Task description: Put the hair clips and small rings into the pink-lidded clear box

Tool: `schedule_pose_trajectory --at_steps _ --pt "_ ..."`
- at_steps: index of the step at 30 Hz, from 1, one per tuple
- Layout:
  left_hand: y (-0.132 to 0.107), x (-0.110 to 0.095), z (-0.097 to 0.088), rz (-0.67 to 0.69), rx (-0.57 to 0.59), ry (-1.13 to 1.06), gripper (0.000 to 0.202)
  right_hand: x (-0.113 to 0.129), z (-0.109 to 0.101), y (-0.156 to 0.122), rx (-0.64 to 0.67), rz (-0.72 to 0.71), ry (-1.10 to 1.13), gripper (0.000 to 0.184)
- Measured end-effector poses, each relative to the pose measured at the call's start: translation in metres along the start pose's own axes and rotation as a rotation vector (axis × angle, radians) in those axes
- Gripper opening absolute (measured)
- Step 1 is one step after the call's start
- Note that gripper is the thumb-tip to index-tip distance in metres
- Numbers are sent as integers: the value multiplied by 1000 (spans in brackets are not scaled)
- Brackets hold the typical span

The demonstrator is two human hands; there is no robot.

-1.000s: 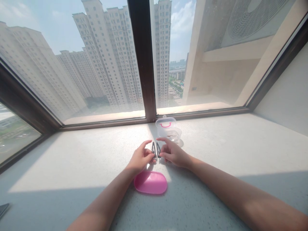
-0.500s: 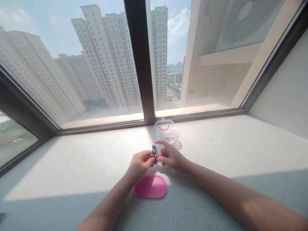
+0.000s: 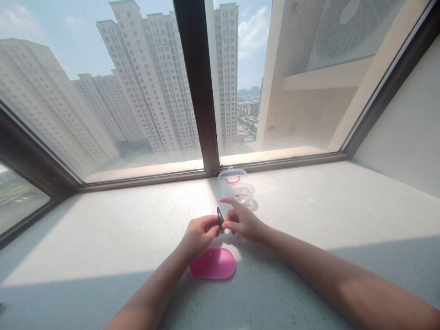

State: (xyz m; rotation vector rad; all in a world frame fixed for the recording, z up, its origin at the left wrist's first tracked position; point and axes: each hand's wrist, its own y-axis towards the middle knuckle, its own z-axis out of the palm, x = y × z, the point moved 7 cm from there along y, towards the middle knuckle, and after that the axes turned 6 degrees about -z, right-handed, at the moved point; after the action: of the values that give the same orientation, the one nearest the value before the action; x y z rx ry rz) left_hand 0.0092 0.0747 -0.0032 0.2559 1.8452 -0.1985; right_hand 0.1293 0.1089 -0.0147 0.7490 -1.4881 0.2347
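Both my hands meet over the middle of a pale stone window ledge (image 3: 309, 215). My left hand (image 3: 198, 234) and my right hand (image 3: 242, 221) pinch dark snap hair clips (image 3: 219, 217) between fingertips, held upright and pressed together so they look like one. A pink oval case (image 3: 213, 263) lies flat on the ledge just below my hands. Beyond my right hand stands a small clear plastic box (image 3: 237, 188) with its lid raised and a pink clasp, something small inside.
A dark window frame post (image 3: 196, 87) rises behind the box, with glass panes on both sides showing tall buildings. A white wall (image 3: 405, 133) borders the ledge on the right. The near part of the ledge lies in shadow.
The two clips, held apart side by side a second ago, have been brought together into one stack between my fingertips. The view has shifted slightly.
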Motion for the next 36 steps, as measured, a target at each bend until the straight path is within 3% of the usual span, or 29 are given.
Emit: schedule_pose_trajectory --at_steps 4,10,17,23,28,32,36 --pt "-2 -3 1 7 19 -34 19 -3 0 0 0 18 7 61" --pt "0 2 -2 -7 -60 128 21 -5 1 0 23 39 -17 51" --pt "1 9 -1 -36 -27 74 21 -7 3 -2 94 46 -135 32" --pt "1 8 -7 -21 -72 169 21 11 2 -1 102 -58 -333 21" --pt "-1 2 -8 98 -110 332 20 33 -8 -2 -87 -193 -482 18" --pt "-2 -2 -7 183 -129 452 20 44 -3 -3 -74 -334 -540 6" --pt "-2 -2 -12 224 -164 470 19 44 -6 -2 -72 -351 -547 6"
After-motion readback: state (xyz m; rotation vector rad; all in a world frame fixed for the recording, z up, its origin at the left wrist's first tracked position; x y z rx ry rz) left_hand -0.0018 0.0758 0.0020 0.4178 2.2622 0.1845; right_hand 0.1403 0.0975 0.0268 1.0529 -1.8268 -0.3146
